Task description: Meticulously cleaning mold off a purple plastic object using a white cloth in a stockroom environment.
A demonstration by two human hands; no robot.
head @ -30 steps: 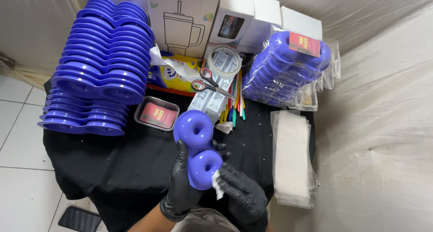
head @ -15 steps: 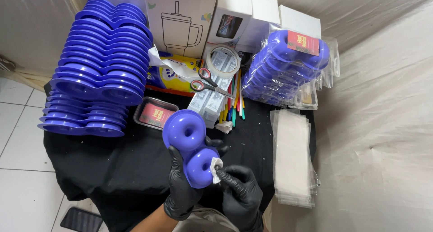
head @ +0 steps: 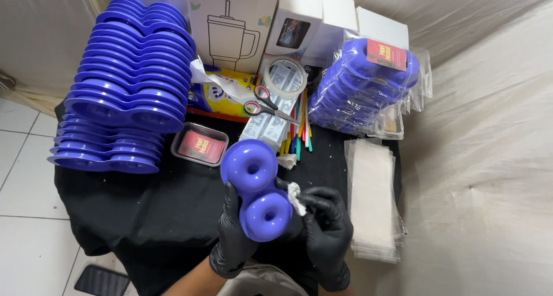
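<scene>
Upright between both gloved hands, the purple double-ring mould (head: 257, 189) is gripped from below by the left hand (head: 233, 238); the right hand (head: 327, 230) pinches a white wipe (head: 295, 193) against the mould's right edge.

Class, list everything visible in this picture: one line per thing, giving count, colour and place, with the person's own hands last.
Double-ring mould: one, purple, held above the table.
Wipe scrap: one, white, at the mould's right edge.
Mould stack: many, purple, far left.
Bagged moulds: several, purple, far right.
Clear bags: a pile, right.
Label tray: one, clear with red cards, centre.
Scissors: one, red-handled, centre back.
Tape roll: one, clear, behind the scissors.
Boxes: several, white, back.
Table cloth: black.
Left hand: black glove, grip on mould.
Right hand: black glove, pinching wipe.
</scene>
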